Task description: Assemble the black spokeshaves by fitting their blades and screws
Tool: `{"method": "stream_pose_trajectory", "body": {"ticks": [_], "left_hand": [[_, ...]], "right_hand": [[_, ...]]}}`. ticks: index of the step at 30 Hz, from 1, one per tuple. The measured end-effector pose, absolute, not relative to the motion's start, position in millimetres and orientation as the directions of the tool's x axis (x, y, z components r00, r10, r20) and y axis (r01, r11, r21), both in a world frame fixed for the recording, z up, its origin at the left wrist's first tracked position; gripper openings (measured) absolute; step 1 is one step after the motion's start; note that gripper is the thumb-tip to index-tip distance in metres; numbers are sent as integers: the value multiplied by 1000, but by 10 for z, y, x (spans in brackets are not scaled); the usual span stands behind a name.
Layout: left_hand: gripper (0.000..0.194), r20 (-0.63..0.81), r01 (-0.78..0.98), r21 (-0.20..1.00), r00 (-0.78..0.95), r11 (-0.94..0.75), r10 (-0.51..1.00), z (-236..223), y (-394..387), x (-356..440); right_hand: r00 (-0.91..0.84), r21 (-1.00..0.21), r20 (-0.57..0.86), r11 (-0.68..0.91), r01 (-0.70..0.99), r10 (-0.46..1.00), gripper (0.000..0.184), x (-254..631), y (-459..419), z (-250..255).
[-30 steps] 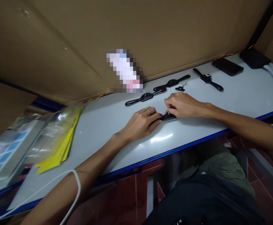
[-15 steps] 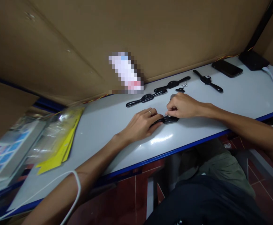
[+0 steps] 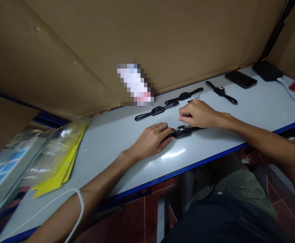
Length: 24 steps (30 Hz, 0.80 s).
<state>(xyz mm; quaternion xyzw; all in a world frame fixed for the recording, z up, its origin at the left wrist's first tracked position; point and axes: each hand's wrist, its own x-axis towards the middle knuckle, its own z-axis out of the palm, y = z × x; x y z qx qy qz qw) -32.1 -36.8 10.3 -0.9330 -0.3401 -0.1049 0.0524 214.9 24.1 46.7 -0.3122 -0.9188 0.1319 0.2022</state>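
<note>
A black spokeshave point(image 3: 182, 132) lies on the white tabletop, a small round silver screw showing on its middle. My left hand point(image 3: 153, 137) is closed around its left handle. Just above the right handle, my right hand point(image 3: 199, 114) hovers with fingers curled and thumb pressed in; whatever is between the fingertips is hidden. Behind the hands are two more black spokeshaves, a nearer one point(image 3: 157, 110) and a farther one point(image 3: 184, 96). Small silver screws point(image 3: 197, 96) sit beyond my right hand, beside a dark part it mostly covers. Another spokeshave point(image 3: 220, 90), fitted with a blade, rests farther right.
A dark phone point(image 3: 241, 79) and a black box point(image 3: 267, 70) with a white cable stand at the back right. Yellow sheets and clear plastic bags point(image 3: 53, 152) lie left, beside a box point(image 3: 7, 168). A cardboard wall point(image 3: 188, 40) closes the back; a blue edge point(image 3: 188, 167) runs along the front.
My right hand has lifted off the spokeshave's middle, uncovering its screw and the body. It now covers most of the dark part behind. My left hand keeps its grip; the view has shifted slightly.
</note>
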Motion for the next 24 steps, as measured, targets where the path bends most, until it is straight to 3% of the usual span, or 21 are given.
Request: {"method": "stream_pose_trajectory", "body": {"ticks": [18,24], "left_hand": [[37,190,666,-33,736,-745,650,85,-368,-328],[40,191,662,-31,740,-749,645,86,-363,-326]], "right_hand": [[-841,-499,245,806,318,483,15,2107,201,390],[-799,-554,163,724,412,580,14,2054,149,413]]}}
